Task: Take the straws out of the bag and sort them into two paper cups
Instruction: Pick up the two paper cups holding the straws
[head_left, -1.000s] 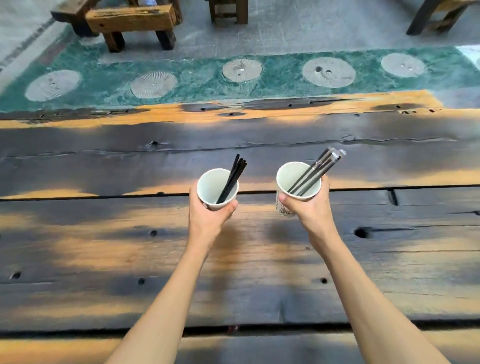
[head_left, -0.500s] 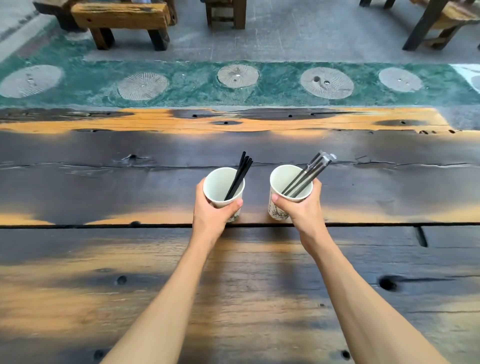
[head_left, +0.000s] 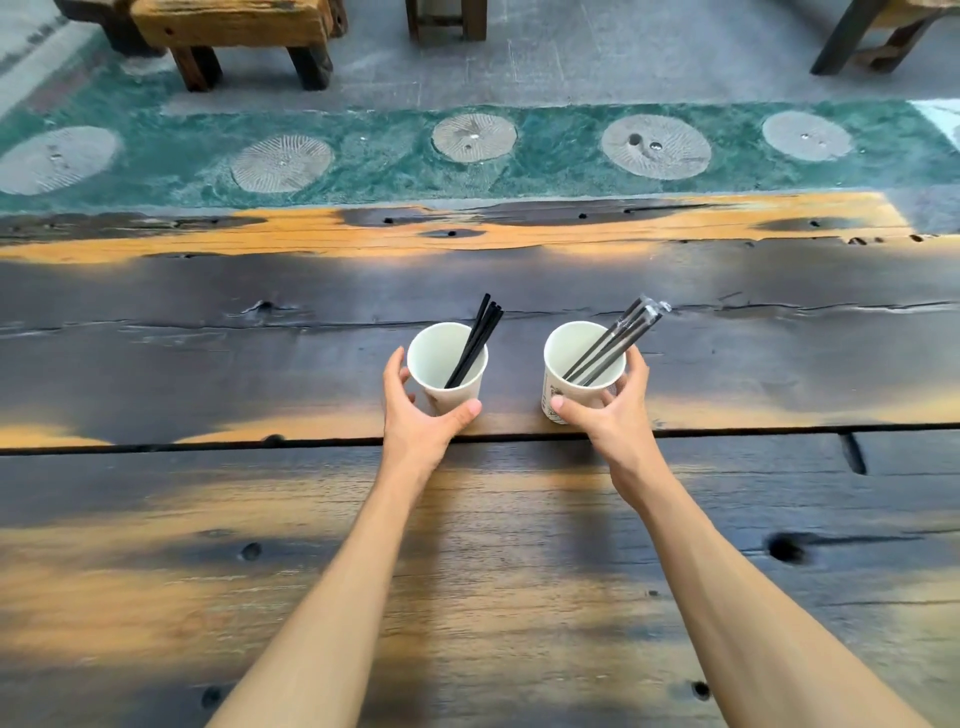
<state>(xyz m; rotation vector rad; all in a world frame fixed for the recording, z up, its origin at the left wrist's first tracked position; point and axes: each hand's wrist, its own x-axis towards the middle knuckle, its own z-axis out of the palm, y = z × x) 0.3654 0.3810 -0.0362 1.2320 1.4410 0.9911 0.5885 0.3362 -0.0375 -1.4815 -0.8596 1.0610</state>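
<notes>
Each hand, left hand (head_left: 415, 415) and right hand (head_left: 613, 410), cups a smooth white paper cup (head_left: 447, 364) holding thin black straws (head_left: 475, 340), seemingly loosely.

A long table (head_left: 519, 597) of dark, scorched-looking planks is stretching across the scene, amber wood glowing through in streaks and knot holes dotting its surface. Two white paper cups are standing upright on it just beyond a seam between boards, near each other but apart: the left cup (head_left: 451, 395) is holding bare black straws (head_left: 475, 340), while the right cup (head_left: 576, 358) is holding straws in clear wrappers (head_left: 618, 338), all leaning right.
</notes>
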